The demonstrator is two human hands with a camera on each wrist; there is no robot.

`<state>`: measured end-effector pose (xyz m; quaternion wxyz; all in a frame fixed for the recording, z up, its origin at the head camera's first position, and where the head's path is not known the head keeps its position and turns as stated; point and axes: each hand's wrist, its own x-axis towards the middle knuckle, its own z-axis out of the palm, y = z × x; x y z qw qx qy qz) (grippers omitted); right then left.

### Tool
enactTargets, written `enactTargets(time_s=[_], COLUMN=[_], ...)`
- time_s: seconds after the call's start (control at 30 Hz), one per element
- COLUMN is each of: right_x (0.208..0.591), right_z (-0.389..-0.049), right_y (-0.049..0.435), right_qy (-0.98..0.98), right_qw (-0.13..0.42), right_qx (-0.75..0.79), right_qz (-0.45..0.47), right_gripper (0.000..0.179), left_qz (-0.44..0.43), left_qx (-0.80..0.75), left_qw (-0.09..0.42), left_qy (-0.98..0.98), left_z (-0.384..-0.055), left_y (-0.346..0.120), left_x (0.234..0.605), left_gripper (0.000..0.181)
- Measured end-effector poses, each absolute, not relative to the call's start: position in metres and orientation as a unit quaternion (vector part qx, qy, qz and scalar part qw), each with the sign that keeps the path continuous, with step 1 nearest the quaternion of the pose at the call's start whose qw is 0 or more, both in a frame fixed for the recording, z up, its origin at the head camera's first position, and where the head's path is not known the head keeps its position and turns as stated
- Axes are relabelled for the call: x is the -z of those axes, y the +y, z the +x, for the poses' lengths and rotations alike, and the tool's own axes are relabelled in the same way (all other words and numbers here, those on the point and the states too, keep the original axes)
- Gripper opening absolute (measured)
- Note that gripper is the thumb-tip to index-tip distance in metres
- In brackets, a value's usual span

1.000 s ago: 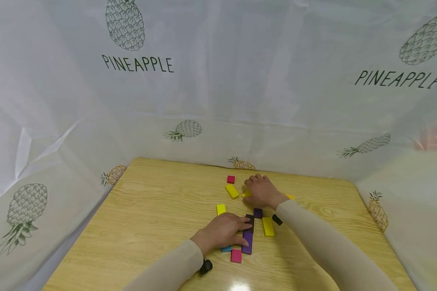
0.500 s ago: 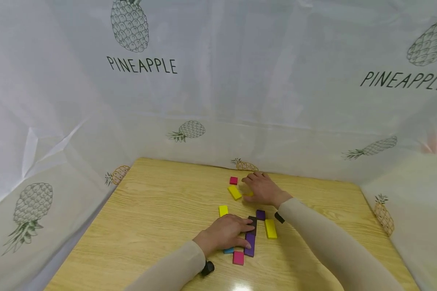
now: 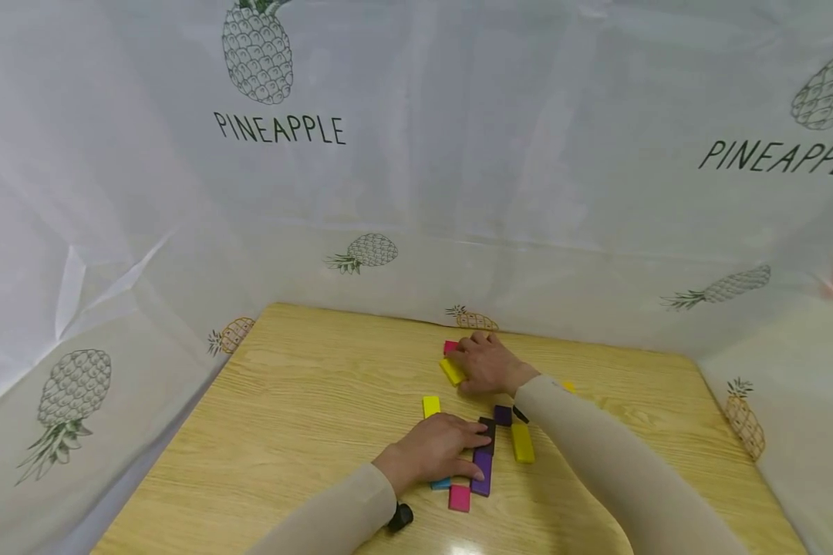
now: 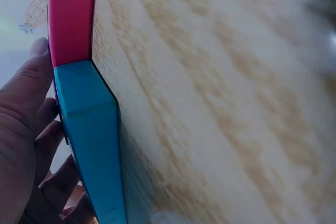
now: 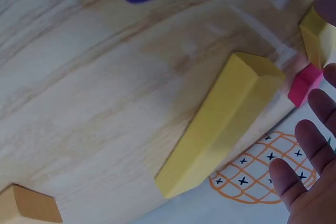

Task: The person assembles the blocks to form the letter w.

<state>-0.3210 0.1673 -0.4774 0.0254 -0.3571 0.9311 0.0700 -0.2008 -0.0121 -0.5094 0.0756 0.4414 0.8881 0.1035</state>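
In the head view my left hand (image 3: pixel 436 449) lies with its fingertips on a black block (image 3: pixel 487 436) and its thumb on a purple block (image 3: pixel 482 472). A blue block (image 4: pixel 92 124) and a pink block (image 4: pixel 72 27) stand beside that hand in the left wrist view. Farther back, my right hand (image 3: pixel 487 364) reaches over a yellow block (image 3: pixel 453 371), its thumb at the near end and its fingers spread past it. A small pink-red block (image 3: pixel 450 348) sits partly behind those fingers. Another yellow block (image 5: pixel 220 124) lies under the right palm, hidden in the head view.
A yellow block (image 3: pixel 431 406) lies behind the left hand. Right of the black block are a dark purple block (image 3: pixel 503 415) and a yellow block (image 3: pixel 523 443). An orange block (image 3: pixel 569 386) peeks out behind the right sleeve. A pineapple-print sheet (image 3: pixel 416 169) borders the wooden table (image 3: pixel 305 401).
My right hand has moved left, away from one yellow block and over the yellow block beside the small pink-red one. My left hand stays on the black and purple blocks.
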Motion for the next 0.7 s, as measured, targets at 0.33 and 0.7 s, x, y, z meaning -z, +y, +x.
enactTargets(time_s=[0.33,0.7], right_x=[0.4812,0.4823], right_z=[-0.3191,-0.3157], right_y=[0.1692,0.1769], right_qy=[0.936,0.940], right_qw=[0.027,-0.038], right_qx=[-0.059,-0.035], right_qz=[-0.346,-0.336], right_gripper=[0.057,0.061], left_qz=[0.439,0.437], left_qx=[-0.100,-0.103], left_qw=[0.071,0.072], left_qy=[0.890,0.891], left_z=[-0.1988,-0.1990], left_y=[-0.0116,-0.0117], left_x=[0.5082,0.5088], left_gripper=[0.060,0.060])
